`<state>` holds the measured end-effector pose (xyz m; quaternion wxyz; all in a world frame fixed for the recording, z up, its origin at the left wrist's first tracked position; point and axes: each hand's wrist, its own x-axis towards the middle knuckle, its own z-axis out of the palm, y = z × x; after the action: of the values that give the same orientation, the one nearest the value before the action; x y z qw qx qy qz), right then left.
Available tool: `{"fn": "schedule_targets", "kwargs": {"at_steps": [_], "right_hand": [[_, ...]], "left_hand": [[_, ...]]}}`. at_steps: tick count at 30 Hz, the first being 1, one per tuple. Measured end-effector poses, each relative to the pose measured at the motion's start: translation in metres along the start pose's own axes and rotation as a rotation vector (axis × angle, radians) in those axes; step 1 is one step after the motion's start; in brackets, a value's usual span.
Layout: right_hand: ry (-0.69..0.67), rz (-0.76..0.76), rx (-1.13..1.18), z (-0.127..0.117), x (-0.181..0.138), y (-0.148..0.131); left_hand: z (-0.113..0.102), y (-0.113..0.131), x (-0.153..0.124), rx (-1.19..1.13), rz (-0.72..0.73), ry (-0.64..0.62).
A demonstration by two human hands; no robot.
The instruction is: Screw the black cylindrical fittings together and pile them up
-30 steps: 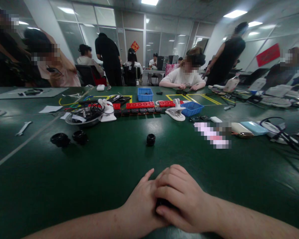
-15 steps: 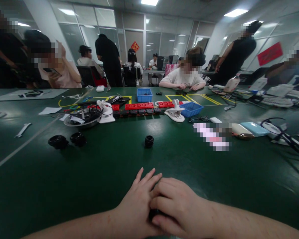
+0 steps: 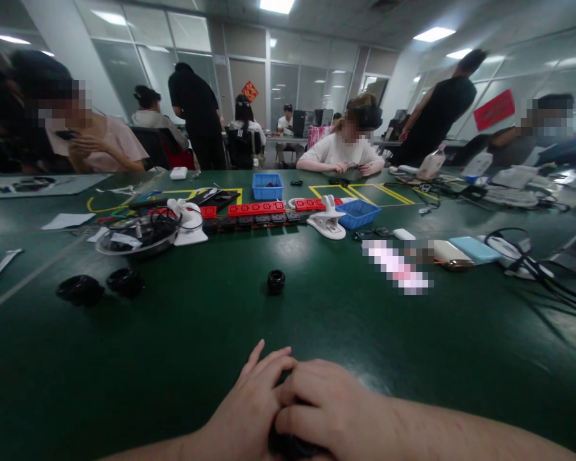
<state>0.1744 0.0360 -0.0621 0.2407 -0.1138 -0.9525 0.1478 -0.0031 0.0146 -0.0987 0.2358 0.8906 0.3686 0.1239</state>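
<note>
Close to the bottom edge, my left hand (image 3: 244, 406) and my right hand (image 3: 324, 406) meet over a dark, round black part (image 3: 292, 445), mostly covered by my fingers. My right fingers are bent round it from above. My left hand grips it from the left side, its upper fingers fairly straight and its thumb out of sight. Further out on the green table stands a small ribbed black ring-shaped part (image 3: 276, 282). To the left sit two larger black round parts (image 3: 79, 290), side by side.
A metal bowl (image 3: 106, 248) of black pieces stands beside a white clip base (image 3: 189, 227). Red and black strips (image 3: 256, 209), another white clip (image 3: 327, 221) and blue bins (image 3: 358, 214) line the middle. A wrench (image 3: 4, 264) lies left; cables (image 3: 537, 256) lie right. People sit opposite.
The view has turned a little to the right, so things sit further left. Both hands are slightly lower in view, and my left fingers are less spread. My right hand still covers the black part.
</note>
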Motion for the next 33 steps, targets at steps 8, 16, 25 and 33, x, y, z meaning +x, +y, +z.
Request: {"fn": "schedule_targets", "kwargs": {"at_steps": [8, 16, 25, 33], "right_hand": [[0.038, -0.029, -0.002, 0.002, 0.001, -0.003], [0.184, 0.097, -0.054, -0.009, -0.002, -0.011], [0.030, 0.233, -0.137, -0.002, -0.002, -0.009], [-0.115, 0.193, -0.024, -0.015, 0.003, -0.008]], "left_hand": [[-0.008, 0.015, -0.001, 0.026, -0.037, 0.004], [-0.004, 0.005, -0.004, -0.004, -0.007, -0.002], [-0.014, 0.019, -0.002, -0.015, -0.135, 0.017], [-0.011, 0.014, -0.003, -0.024, -0.130, 0.093]]}}
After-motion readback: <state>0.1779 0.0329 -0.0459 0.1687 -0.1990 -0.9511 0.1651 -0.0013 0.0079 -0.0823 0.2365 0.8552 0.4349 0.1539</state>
